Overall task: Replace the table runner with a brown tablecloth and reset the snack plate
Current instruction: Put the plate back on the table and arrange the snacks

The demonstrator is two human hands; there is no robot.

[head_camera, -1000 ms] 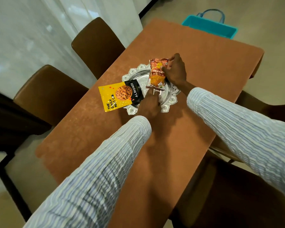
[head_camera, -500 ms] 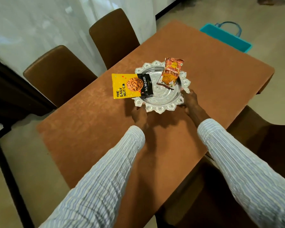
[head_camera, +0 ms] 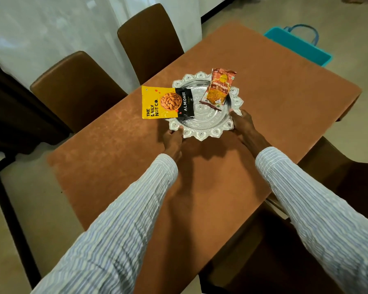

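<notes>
A brown tablecloth (head_camera: 274, 98) covers the whole table. On it, near the middle, is an ornate silver snack plate (head_camera: 202, 132) with a scalloped rim. A yellow and black almonds packet (head_camera: 166, 102) lies across the plate's left rim and hangs over it. An orange snack packet (head_camera: 219, 89) leans on the plate's far right side. My left hand (head_camera: 173, 139) grips the plate's near left rim. My right hand (head_camera: 242, 122) holds its right rim. Both sleeves are striped white.
Two brown chairs (head_camera: 149, 41) stand along the table's left side by a white curtain. Another brown chair (head_camera: 338, 172) is at the right and one at the near edge. A teal bag (head_camera: 297, 45) sits on the floor past the far end.
Both hands left the orange packet and dropped to the plate's near rim, one on each side. The orange packet now rests on the plate. The view shifted slightly.
</notes>
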